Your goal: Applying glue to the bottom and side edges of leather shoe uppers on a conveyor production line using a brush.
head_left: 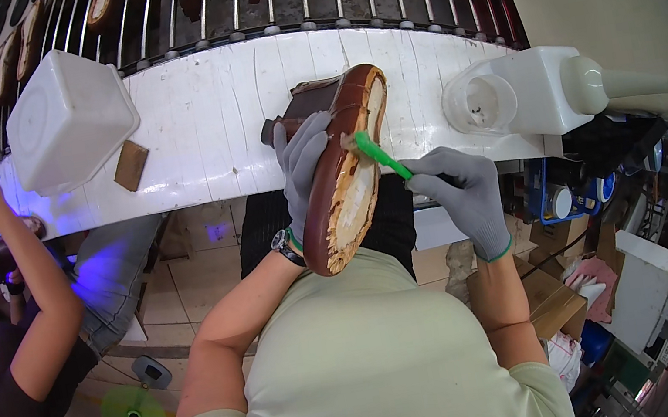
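A brown leather shoe upper (323,226) is tilted over the near edge of the white bench, its pale, ragged-edged underside facing up toward me. My left hand (305,165), in a grey glove, grips the shoe by its left side. Between the fingers of my right hand (468,193), also gloved in grey, is the handle of a small green brush (383,156). The brush head meets the shoe's border near the middle of its length. Whether its bristles are wet I cannot tell.
On the white bench (208,141) stand a boxy white plastic container (67,120), a small brown block (131,166), and a white jug with a round cup (482,101) at right. Behind runs a roller rack (299,2) bearing more shoes. A co-worker's arm (42,284) is at left.
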A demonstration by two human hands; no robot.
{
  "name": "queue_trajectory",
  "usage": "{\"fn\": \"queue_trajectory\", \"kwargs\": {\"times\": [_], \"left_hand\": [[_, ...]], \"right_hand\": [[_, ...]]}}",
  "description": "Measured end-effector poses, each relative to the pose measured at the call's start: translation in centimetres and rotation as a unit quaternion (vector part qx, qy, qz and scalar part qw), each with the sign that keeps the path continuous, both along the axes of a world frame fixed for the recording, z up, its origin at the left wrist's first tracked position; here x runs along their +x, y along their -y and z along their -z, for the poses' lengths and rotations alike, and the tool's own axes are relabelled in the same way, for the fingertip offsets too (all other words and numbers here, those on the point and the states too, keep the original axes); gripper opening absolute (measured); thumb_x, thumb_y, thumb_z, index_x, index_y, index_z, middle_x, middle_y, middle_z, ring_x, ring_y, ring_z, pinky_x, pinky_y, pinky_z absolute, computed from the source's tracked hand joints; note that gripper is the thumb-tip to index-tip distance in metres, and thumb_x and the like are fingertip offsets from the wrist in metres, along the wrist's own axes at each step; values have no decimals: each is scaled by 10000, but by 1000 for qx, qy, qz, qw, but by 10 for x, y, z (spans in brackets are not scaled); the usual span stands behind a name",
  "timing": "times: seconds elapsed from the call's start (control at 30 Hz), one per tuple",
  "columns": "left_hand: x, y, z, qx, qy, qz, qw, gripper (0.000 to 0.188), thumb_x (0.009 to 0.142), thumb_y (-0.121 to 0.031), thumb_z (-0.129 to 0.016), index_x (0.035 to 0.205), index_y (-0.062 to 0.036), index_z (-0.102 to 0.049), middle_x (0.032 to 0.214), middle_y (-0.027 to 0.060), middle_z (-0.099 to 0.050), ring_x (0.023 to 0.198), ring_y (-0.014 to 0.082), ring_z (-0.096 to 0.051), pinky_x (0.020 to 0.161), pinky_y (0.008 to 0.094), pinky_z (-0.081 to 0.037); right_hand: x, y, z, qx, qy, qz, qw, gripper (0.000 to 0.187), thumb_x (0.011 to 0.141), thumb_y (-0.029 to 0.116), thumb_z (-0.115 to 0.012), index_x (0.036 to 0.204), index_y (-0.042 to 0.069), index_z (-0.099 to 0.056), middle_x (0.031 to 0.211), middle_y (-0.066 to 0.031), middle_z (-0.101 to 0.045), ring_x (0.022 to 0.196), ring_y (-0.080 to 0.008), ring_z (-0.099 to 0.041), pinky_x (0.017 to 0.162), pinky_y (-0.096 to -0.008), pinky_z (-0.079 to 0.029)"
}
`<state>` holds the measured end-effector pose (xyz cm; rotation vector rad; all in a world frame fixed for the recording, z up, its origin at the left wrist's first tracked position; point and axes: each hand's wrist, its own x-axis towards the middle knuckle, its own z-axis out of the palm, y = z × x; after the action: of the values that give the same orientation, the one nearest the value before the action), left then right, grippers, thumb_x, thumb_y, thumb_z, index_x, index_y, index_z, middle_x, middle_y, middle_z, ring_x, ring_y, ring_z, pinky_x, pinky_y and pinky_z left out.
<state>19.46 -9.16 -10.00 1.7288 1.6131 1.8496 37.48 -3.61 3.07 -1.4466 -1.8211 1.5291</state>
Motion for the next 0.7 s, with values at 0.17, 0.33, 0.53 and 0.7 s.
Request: {"fn": "queue_trajectory", "kwargs": {"times": [0.17, 0.33, 0.53, 0.7], "left_hand": [[-4, 1, 7, -23, -3, 14, 1000, 661, 806, -238, -741, 1334, -84, -375, 1347, 150, -497, 1268, 298, -485, 1143, 550, -173], [-7, -2, -4, -31, -39, 11, 999, 668, 804, -239, -742, 1342, -83, -377, 1344, 142, -497, 1253, 285, -493, 1129, 555, -187], [-12, -4, -29, -28, -71, 16, 997, 666, 787, -199, -753, 1333, -66, -395, 1310, 130, -509, 1238, 281, -499, 1110, 551, -222], [-13, -3, -44, -16, -50, 43, 998, 635, 760, -140, -762, 1302, -61, -441, 1312, 97, -496, 1205, 282, -493, 1064, 500, -295]], "right_hand": [[-6, 10, -12, 64, -19, -71, 995, 264, 719, -50, -719, 978, -5, -737, 772, -72, -682, 677, -95, -609, 606, -225, -464], [-9, 18, -20, 95, -30, -99, 990, 286, 698, -34, -744, 982, 5, -738, 793, -87, -685, 671, -114, -619, 607, -227, -471], [-11, 19, -34, 137, -30, -153, 978, 280, 691, 4, -770, 970, 20, -744, 772, -105, -677, 657, -134, -627, 592, -231, -474], [0, 10, -30, 129, -101, -219, 962, 209, 759, 54, -757, 965, 30, -741, 782, -83, -687, 617, -119, -605, 548, -235, -449]]}}
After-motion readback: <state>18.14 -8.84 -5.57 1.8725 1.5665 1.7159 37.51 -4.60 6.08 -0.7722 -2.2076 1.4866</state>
